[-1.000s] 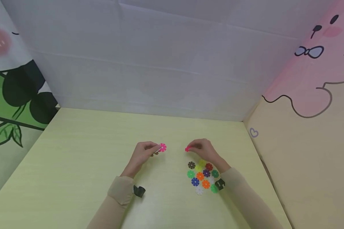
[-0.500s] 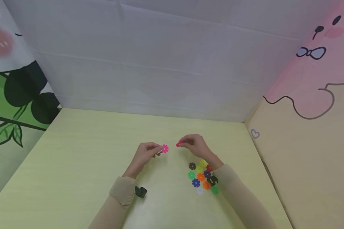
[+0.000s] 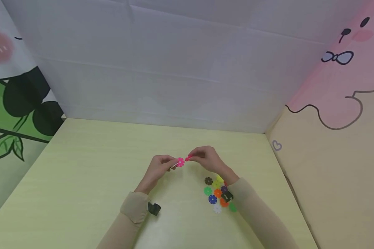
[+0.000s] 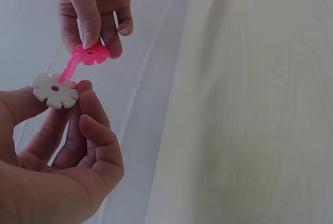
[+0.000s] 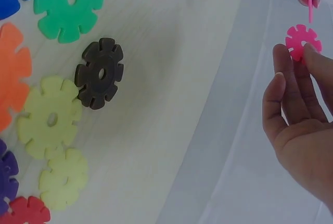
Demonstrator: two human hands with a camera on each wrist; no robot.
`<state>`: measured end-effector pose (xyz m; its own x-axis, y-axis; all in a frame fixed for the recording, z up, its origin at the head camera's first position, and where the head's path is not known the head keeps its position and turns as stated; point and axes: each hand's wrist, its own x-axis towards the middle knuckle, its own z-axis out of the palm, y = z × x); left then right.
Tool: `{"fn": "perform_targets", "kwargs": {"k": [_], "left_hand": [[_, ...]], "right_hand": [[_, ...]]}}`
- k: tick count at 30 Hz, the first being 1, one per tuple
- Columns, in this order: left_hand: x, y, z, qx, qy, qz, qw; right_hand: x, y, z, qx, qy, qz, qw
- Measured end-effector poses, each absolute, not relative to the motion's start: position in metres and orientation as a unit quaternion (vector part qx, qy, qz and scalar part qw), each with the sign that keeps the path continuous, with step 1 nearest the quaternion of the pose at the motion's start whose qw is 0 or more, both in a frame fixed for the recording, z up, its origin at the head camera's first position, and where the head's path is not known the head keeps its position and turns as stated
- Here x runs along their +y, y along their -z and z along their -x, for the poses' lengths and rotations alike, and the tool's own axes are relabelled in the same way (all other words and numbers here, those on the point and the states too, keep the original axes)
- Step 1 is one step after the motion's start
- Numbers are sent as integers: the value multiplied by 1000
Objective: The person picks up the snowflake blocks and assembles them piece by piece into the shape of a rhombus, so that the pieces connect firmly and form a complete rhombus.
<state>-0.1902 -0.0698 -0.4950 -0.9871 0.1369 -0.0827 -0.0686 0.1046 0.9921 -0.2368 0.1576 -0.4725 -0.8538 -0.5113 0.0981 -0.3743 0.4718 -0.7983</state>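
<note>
My left hand pinches a white notched snowflake disc by its edge. A pink disc is slotted into it, standing crosswise; the left wrist view shows that piece nearly edge-on. My right hand holds a second pink disc between thumb and fingers. Its rim comes right up to the edge of the slotted pink disc in the head and left wrist views. Both hands are raised above the table, close together.
Several loose discs lie on the pale table below the right forearm, among them a black disc, a green disc, a yellow disc and a blue disc. A white cloth wall stands behind the table.
My right hand has moved left with its pink disc, closing the gap to the discs in my left hand. The left hand has shifted slightly right.
</note>
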Motion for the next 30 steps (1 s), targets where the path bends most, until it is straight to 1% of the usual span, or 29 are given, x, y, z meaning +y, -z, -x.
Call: {"fn": "perform_targets", "kwargs": {"k": [12,30], "left_hand": [[-71,493,189,735,-672,-19,84],[-71,492,186,734,-675,-25,79]], "right_hand": [[151,471,235,855,434,275,76],[148,469,232,842,447,293,76]]}}
